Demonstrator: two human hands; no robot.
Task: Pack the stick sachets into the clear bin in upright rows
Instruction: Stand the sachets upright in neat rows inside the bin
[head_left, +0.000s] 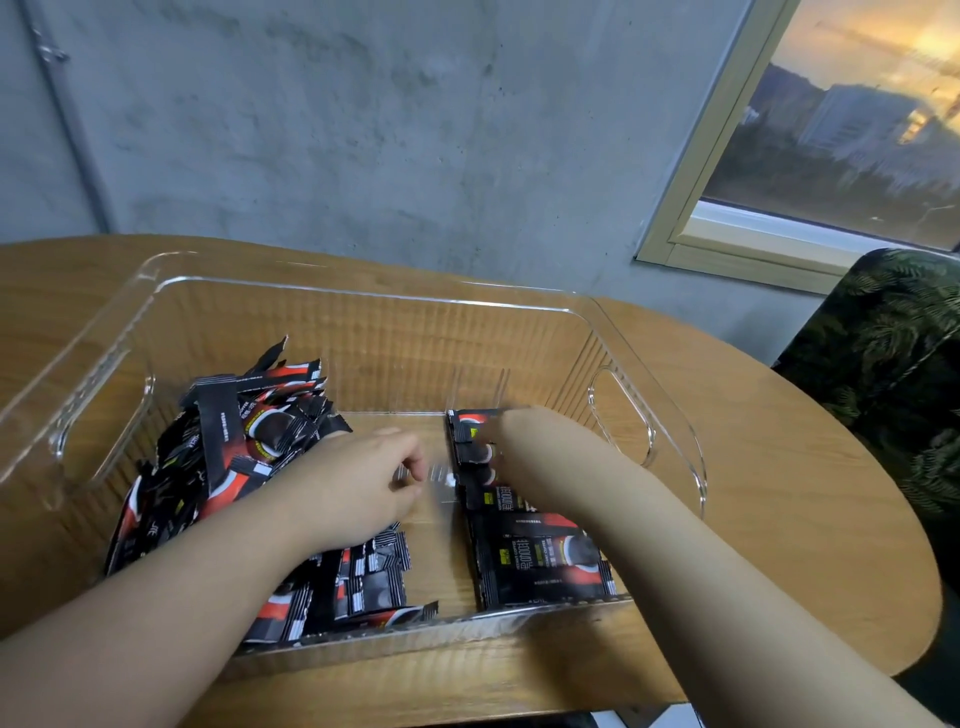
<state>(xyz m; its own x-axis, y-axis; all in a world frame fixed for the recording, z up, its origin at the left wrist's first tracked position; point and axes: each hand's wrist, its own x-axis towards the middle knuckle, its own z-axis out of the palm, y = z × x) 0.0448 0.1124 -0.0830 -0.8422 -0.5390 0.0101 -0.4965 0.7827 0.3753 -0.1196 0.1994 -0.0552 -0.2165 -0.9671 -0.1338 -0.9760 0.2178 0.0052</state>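
The clear bin stands on the wooden table. A loose heap of black-and-red stick sachets fills its left side and spills toward the front. Along the right wall a packed row of sachets runs from front to back. My right hand reaches down onto the far end of that row, with its fingertips curled over the sachets there; the wrist hides most of the hand. My left hand hovers over the bare middle of the bin floor with its fingers curled together. Motion blur hides whether it pinches anything.
The bin has cut-out handles at both ends. The wooden table is rounded, and its right edge is near a leaf-patterned chair. A grey wall and a window lie behind.
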